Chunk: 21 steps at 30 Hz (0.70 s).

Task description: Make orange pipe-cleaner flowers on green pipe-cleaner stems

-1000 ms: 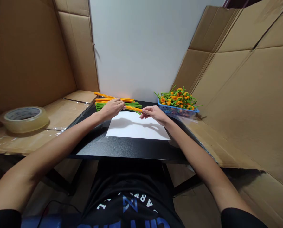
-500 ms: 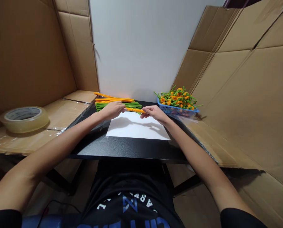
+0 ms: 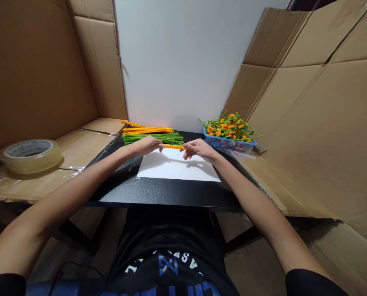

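And there it was, a single orange pipe cleaner [image 3: 174,146] stretched between the two hands, its long axis running almost level from left to right across the view, just above the top edge of a white sheet of paper [image 3: 177,164]! The left hand [image 3: 148,145] had the left end closed up inside its curled fingers [image 3: 158,147], with the stem coming out toward the right. Over on the other side, the right hand [image 3: 200,150] pinched the far end, its fingertips [image 3: 185,150] closed on the stem, though how firmly was impossible to tell. The hands stood just apart, with a bare stretch of orange showing between them. Behind the left hand lay a bundle of green pipe cleaners [image 3: 152,139], and beyond that a pile of orange pipe cleaners [image 3: 146,130], all on a black table [image 3: 167,195]. To the right sat a blue plastic basket [image 3: 229,144] heaped with orange-and-green pipe-cleaner flowers [image 3: 229,129]. A roll of clear packing tape [image 3: 29,156] rested on the cardboard sheet [image 3: 78,144] at the left, any printing on its core too small to read. Down on the person's black T-shirt [image 3: 167,263], blue and white lettering showed upside down, too cut off and warped to read with confidence.
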### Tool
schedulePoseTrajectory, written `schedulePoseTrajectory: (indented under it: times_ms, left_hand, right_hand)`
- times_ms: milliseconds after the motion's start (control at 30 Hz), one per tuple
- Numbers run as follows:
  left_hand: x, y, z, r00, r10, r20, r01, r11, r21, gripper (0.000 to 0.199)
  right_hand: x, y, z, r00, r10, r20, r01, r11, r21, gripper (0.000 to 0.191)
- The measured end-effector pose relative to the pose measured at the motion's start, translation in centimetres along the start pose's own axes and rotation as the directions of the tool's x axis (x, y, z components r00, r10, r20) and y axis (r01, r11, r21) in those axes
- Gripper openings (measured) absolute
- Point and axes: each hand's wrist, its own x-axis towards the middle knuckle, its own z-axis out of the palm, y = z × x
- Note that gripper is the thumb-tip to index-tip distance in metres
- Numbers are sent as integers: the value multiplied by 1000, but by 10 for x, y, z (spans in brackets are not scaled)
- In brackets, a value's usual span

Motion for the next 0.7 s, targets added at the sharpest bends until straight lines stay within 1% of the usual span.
schedulePoseTrajectory:
  times_ms: [133,200,267,367,500,600,700]
  left_hand:
    - [-1,0,1,996,31,-83,-13,979,204,35]
    - [-1,1,0,994,46,-95,-21,968,248,33]
    - [-1,3,-1,994,49,-96,-22,964,265,32]
    - [-1,7,-2,994,46,-98,-19,965,263,30]
    - [-2,12,-1,994,66,-85,-42,965,259,32]
    - [-2,13,5,996,71,-61,-52,963,266,32]
    - [-2,12,13,998,54,-33,-45,972,232,31]
  right_hand:
    - [0,0,5,992,123,-19,-119,983,139,44]
    - [0,-1,7,983,183,-8,-178,964,195,38]
    - [0,0,8,979,201,-10,-194,954,230,35]
    - [2,3,6,988,148,-36,-136,964,227,35]
    - [5,11,4,999,25,-39,-19,989,150,46]
    - [8,16,4,997,-50,-51,55,994,93,51]
    - [8,19,7,996,-85,-27,86,996,39,50]
